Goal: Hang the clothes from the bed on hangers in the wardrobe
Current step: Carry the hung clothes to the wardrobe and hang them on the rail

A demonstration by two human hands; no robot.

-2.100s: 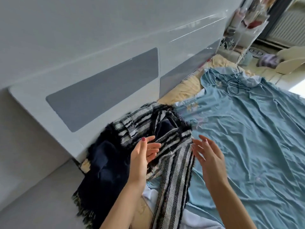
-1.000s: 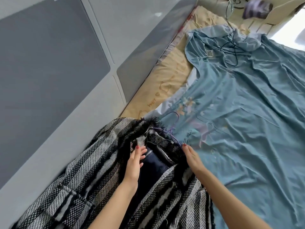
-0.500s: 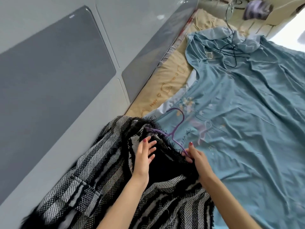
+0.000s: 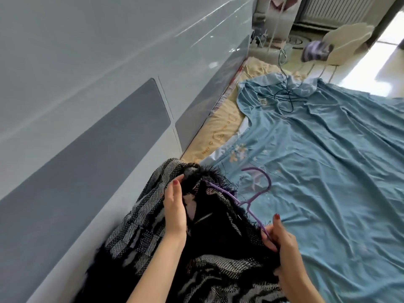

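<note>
A black-and-white woven jacket (image 4: 140, 232) with a dark lining and fringed edges lies at the near left corner of the bed. A purple hanger (image 4: 251, 199) sits in its neck opening, hook pointing out over the blue sheet. My left hand (image 4: 175, 208) holds the jacket's left collar edge, fingers up along the fringe. My right hand (image 4: 282, 241) pinches the hanger's right arm together with the jacket's right shoulder fabric.
The blue sheet (image 4: 328, 171) covers the bed to the right, with a black cable (image 4: 284, 95) lying at its far end. A glossy grey-panelled headboard (image 4: 98, 138) runs along the left. A yellow pillow (image 4: 220, 132) lies against it. A white chair (image 4: 345, 42) stands beyond the bed.
The purple hanger has come further into the jacket's neck and its hook now shows fully. My right hand has slid down along the hanger arm; my left has moved up the collar.
</note>
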